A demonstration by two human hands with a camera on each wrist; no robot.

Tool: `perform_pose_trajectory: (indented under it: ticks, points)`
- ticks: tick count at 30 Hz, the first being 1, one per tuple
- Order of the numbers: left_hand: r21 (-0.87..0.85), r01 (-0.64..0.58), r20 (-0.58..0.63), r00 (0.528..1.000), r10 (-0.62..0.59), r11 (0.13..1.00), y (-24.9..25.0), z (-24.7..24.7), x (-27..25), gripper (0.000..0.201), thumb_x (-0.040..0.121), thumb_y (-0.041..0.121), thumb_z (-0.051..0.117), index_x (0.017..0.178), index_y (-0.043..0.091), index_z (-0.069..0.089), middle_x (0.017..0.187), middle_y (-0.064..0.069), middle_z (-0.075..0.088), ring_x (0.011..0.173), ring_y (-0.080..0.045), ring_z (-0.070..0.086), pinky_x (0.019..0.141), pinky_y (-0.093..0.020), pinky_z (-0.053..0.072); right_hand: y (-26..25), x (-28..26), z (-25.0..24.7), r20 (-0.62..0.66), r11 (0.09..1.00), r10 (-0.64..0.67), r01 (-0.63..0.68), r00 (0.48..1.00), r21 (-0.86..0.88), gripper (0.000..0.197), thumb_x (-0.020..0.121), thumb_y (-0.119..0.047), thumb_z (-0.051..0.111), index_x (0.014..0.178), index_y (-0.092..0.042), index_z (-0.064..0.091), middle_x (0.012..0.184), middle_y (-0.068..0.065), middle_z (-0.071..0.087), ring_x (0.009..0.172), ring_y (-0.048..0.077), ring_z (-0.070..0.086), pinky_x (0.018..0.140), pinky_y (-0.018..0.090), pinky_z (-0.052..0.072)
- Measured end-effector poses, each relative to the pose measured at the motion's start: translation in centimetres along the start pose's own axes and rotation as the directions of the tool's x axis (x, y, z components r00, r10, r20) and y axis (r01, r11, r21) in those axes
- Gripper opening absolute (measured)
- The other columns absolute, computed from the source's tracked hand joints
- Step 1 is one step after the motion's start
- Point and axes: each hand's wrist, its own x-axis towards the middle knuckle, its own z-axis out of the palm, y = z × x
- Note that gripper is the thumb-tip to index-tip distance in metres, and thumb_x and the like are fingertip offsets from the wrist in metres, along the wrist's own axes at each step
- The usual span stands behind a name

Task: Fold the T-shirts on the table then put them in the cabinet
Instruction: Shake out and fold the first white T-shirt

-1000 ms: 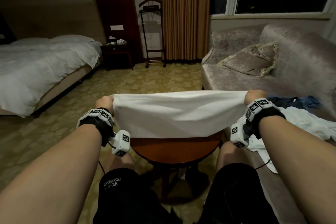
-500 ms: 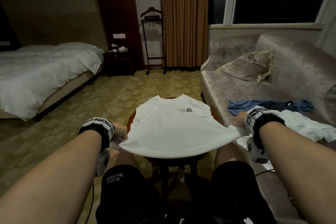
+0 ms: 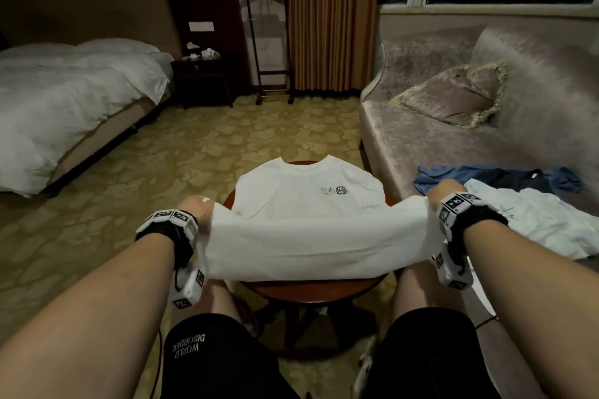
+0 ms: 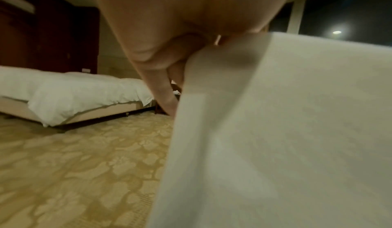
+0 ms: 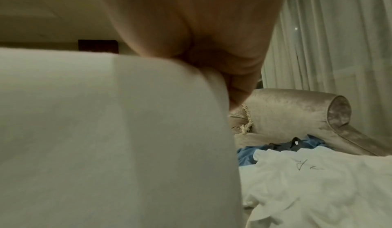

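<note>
A white T-shirt [image 3: 308,201] with a small chest logo lies front up on the round wooden table [image 3: 311,290], its collar at the far edge. My left hand [image 3: 196,209] grips the hem's left corner and my right hand [image 3: 442,193] grips the right corner, so the lower part is lifted and stretched taut above the table's near side. In the left wrist view the fingers [image 4: 169,60] curl round the white cloth [image 4: 286,131]. In the right wrist view the white cloth [image 5: 116,139] hides most of the fingers.
A grey sofa [image 3: 437,139] stands on the right with a cushion [image 3: 453,95], a blue and dark garment [image 3: 499,176] and another white T-shirt [image 3: 534,220]. A bed [image 3: 64,107] is on the left, a nightstand [image 3: 201,78] and valet stand [image 3: 269,42] beyond.
The shirt was held up in the air a second ago, then laid onto the table. Since half a second ago both hands have lifted the hem and carried it forward over the shirt.
</note>
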Motion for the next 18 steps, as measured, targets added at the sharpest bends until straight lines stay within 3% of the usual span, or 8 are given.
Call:
perform_pose_trajectory:
  ticks: [2,6,9,14,18]
  points:
    - [-0.141,-0.001,-0.099,0.995,-0.013,0.990,0.6,-0.3,2.0,0.041,0.103,0.018,0.034,0.127,-0.009,0.052,0.136,-0.028,0.049,0.125,-0.040,0.046,0.098,-0.035,0.036,-1.0,1.0,-0.8,-0.058,0.999,0.026,-0.024,0.998,0.041,0.032,0.101,-0.008,0.036,0.126,-0.003,0.055,0.131,0.014,0.055,0.118,0.029,0.053,0.088,0.036,0.046]
    - [-0.327,-0.006,-0.243,0.967,-0.078,0.945,2.3,-0.9,6.3,0.042,0.103,0.021,0.036,0.127,-0.011,0.050,0.135,-0.029,0.048,0.125,-0.041,0.044,0.100,-0.038,0.034,-3.2,6.0,-0.7,-0.239,0.930,0.131,-0.036,0.962,0.366,0.031,0.097,-0.009,0.040,0.122,0.006,0.052,0.125,0.025,0.054,0.116,0.037,0.051,0.088,0.042,0.041]
    - [-0.379,-0.061,-0.314,0.947,-0.067,0.923,3.5,-0.9,10.3,0.038,0.103,0.021,0.035,0.108,-0.012,0.055,0.118,-0.032,0.055,0.110,-0.043,0.051,0.090,-0.041,0.038,-5.6,9.4,-1.2,-0.274,0.894,0.181,-0.042,0.945,0.447,0.027,0.100,-0.010,0.036,0.118,0.005,0.049,0.122,0.028,0.053,0.114,0.041,0.050,0.082,0.042,0.041]
    - [-0.381,-0.071,-0.339,0.938,-0.068,0.922,5.3,-0.4,16.4,0.035,0.102,0.021,0.035,0.097,-0.008,0.053,0.109,-0.032,0.056,0.100,-0.041,0.053,0.079,-0.038,0.036,-9.0,15.0,-1.2,-0.325,0.870,0.203,-0.018,0.924,0.493,0.030,0.102,-0.017,0.033,0.114,0.005,0.049,0.118,0.033,0.053,0.106,0.046,0.053,0.076,0.040,0.038]
    - [-0.407,-0.033,-0.330,0.937,-0.113,0.913,6.5,0.4,21.1,0.038,0.102,0.023,0.035,0.106,-0.010,0.054,0.114,-0.030,0.056,0.104,-0.040,0.053,0.085,-0.039,0.039,-11.3,19.5,-0.3,-0.344,0.879,0.204,-0.016,0.917,0.477,0.030,0.102,-0.019,0.033,0.113,0.004,0.049,0.116,0.032,0.054,0.104,0.045,0.054,0.075,0.040,0.039]
